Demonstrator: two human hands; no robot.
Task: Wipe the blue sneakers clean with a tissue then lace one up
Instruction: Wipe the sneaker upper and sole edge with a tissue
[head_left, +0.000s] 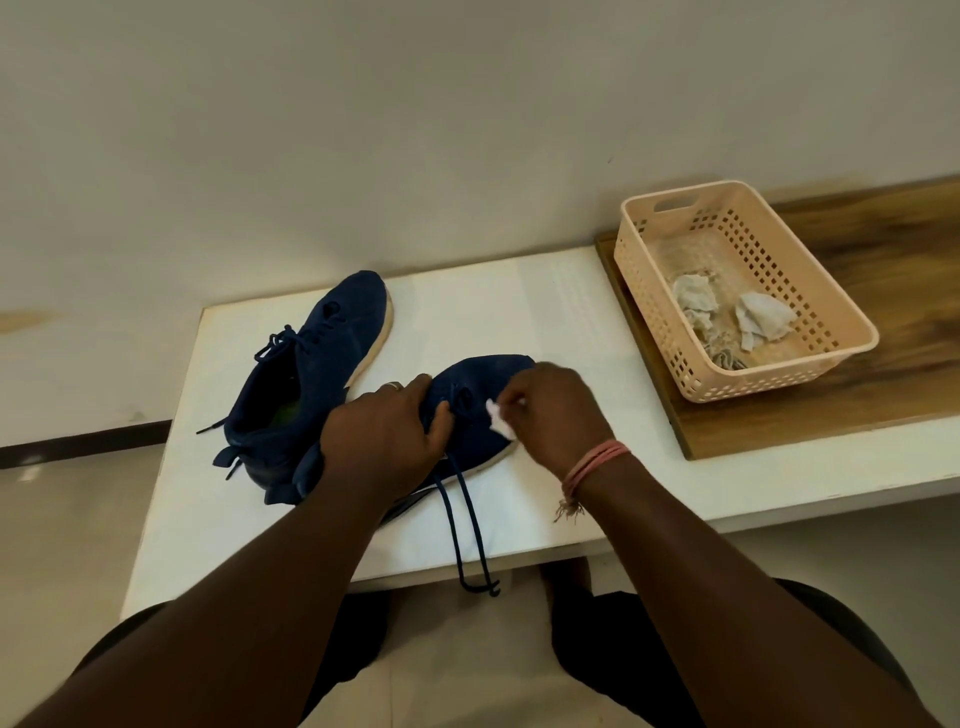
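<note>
Two hands engaged: left hand (387, 436) grips near sneaker (467, 415), right hand (550, 410) pinches tissue (500, 420); recommend firm bracing, short overlapping strokes.

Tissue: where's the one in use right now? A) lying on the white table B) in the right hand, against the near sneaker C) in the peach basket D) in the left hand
B: the right hand pinches the tissue against the near sneaker, which the left hand steadies.
</note>
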